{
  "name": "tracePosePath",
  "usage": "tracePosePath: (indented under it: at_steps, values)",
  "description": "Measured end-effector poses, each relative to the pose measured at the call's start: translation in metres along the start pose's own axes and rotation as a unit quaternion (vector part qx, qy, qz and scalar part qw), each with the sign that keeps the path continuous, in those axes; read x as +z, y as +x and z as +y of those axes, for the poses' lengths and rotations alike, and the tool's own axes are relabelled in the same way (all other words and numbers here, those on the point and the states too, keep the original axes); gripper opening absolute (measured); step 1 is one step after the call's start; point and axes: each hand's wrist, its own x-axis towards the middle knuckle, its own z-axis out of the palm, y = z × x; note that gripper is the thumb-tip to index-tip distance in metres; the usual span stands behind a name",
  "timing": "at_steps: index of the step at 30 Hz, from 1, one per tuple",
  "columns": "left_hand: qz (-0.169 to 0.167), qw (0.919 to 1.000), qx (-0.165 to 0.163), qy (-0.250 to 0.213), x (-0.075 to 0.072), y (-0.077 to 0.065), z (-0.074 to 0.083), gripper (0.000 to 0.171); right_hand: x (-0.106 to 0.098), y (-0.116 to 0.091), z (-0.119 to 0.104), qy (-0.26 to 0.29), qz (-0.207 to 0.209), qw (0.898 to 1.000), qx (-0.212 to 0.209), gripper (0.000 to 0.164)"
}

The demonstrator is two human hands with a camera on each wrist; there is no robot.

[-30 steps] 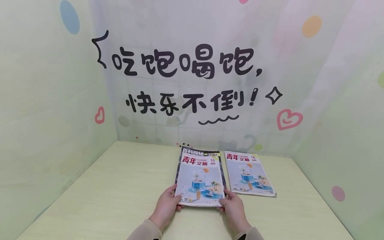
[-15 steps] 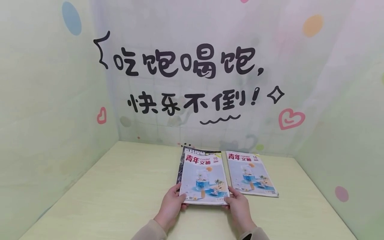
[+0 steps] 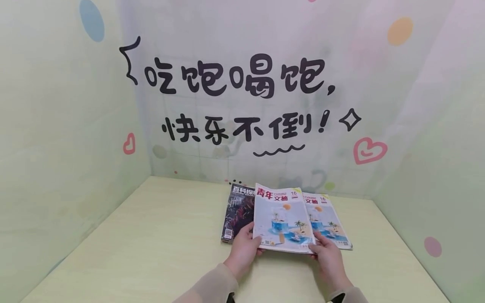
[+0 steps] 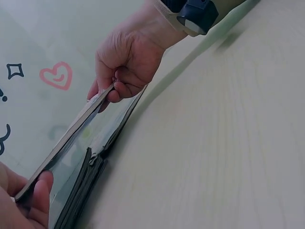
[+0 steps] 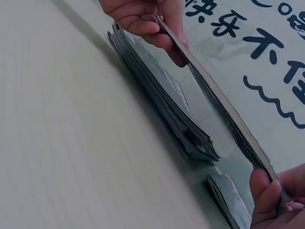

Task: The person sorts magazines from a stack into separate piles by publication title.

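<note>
Between both hands is a magazine (image 3: 283, 219) with a pale blue beach-and-popsicle cover and red title characters. My left hand (image 3: 244, 250) pinches its lower left corner, thumb on top and fingers beneath. At the lower right corner, my right hand (image 3: 329, 254) grips it the same way. The wrist views show the magazine raised off the table and tilted. It partly covers a dark-covered magazine (image 3: 236, 216) on its left. On its right it overlaps a second magazine (image 3: 331, 227) with the same beach cover, lying flat.
In the right wrist view, the dark magazine tops a thick stack (image 5: 157, 98) of several. The pale table (image 3: 151, 252) meets a back wall (image 3: 212, 164) with black lettering, plus side walls (image 3: 68, 147) on the left and right.
Both hands have carried the held magazine to the right, off the dark stack, uncovering the dark cover. It now partly hides the matching magazine on the right.
</note>
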Motion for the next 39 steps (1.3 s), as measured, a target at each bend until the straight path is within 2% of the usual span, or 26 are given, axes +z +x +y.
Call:
tracePosePath:
  at_steps: [9, 16, 18, 23, 28, 35, 39]
  values:
    - [-0.063, 0.9977, -0.018, 0.019, 0.047, 0.008, 0.004, 0.055, -0.053, 0.014, 0.002, 0.009, 0.002, 1.0, 0.002, 0.058]
    - [-0.093, 0.9949, -0.035, 0.018, 0.078, 0.013, 0.004, 0.057, -0.084, 0.023, 0.001, 0.032, 0.006, 0.999, 0.037, 0.06]
    - [-0.101, 0.9939, -0.037, 0.025, 0.084, 0.014, 0.004, 0.052, -0.092, 0.026, 0.0, 0.033, 0.007, 0.998, 0.043, 0.06]
    - [-0.111, 0.9912, -0.046, 0.055, 0.09, 0.014, 0.002, 0.045, -0.106, 0.03, -0.002, 0.026, 0.001, 0.998, 0.054, 0.061]
    - [-0.111, 0.9906, -0.038, 0.07, 0.091, 0.011, 0.0, 0.044, -0.111, 0.036, -0.002, -0.009, -0.006, 0.999, 0.041, 0.058]
    - [-0.109, 0.9884, -0.03, 0.101, 0.096, 0.009, -0.002, 0.035, -0.112, 0.045, 0.0, -0.046, 0.029, 0.997, 0.051, 0.054]
    - [-0.107, 0.9882, -0.035, 0.104, 0.096, 0.01, -0.003, 0.038, -0.111, 0.048, 0.0, -0.075, 0.051, 0.995, 0.048, 0.052]
